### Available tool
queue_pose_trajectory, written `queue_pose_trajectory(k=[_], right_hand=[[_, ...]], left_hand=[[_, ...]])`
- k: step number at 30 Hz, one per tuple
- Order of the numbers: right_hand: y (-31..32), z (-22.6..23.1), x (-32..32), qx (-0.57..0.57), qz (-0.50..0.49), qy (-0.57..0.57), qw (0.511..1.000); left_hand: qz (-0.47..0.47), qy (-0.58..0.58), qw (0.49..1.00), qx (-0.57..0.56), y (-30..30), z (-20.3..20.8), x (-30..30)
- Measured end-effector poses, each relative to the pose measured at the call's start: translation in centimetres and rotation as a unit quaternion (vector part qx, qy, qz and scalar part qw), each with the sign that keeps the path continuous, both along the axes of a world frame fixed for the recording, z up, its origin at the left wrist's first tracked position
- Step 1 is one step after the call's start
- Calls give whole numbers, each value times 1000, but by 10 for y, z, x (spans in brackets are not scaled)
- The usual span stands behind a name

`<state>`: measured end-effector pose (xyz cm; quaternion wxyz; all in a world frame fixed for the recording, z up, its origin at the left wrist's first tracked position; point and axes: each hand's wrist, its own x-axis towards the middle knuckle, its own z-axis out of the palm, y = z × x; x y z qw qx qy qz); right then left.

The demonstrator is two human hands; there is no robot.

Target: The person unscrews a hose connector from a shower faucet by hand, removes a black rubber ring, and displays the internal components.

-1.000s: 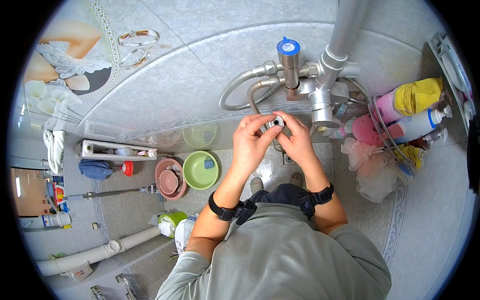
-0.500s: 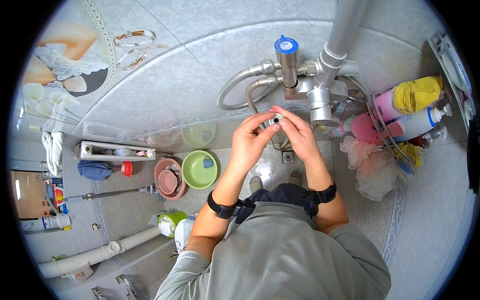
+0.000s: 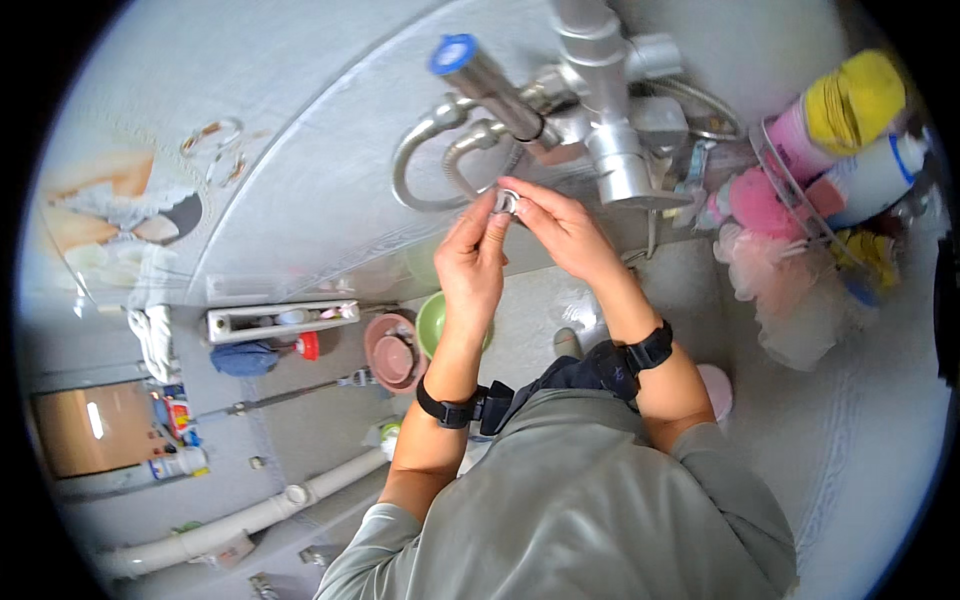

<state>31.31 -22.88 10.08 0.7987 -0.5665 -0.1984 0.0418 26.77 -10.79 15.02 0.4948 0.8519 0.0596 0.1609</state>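
Observation:
A small round silvery metal fitting [image 3: 506, 202] is pinched between the fingertips of both hands. My left hand [image 3: 473, 262] grips it from the left, thumb and fingers pressed together. From the other side, my right hand [image 3: 568, 232] holds it with the index finger over its top and the thumb below. Its far side is hidden by fingers. Just beyond the hands stands a metal valve [image 3: 490, 85] with a blue cap. A flexible metal hose [image 3: 462, 160] curves down from it toward my left fingers; I cannot tell whether it joins the fitting.
A grey pipe assembly [image 3: 612, 130] rises right of the valve. At right, a wire rack [image 3: 790, 180] holds bottles and a yellow cloth, near a pink bath puff [image 3: 785, 275]. Pink basins [image 3: 388, 370] and a green basin [image 3: 432, 318] sit on the floor at left.
The view has turned and shifted, so wall and pipes appear tilted. Both hands still hold the fitting, which now shows at a different angle. A pink round thing has come into view beside my right arm.

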Motion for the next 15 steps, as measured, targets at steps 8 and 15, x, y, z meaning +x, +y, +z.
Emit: queue_pose_trajectory(k=[8,15], right_hand=[[-4,0,2,-11,-19,-11,1000],[-3,-6,5,-9,-6,-24,1000]], left_hand=[[-2,2,999,35,0,-3,4],[7,-23,999,40,-4,-7,4]])
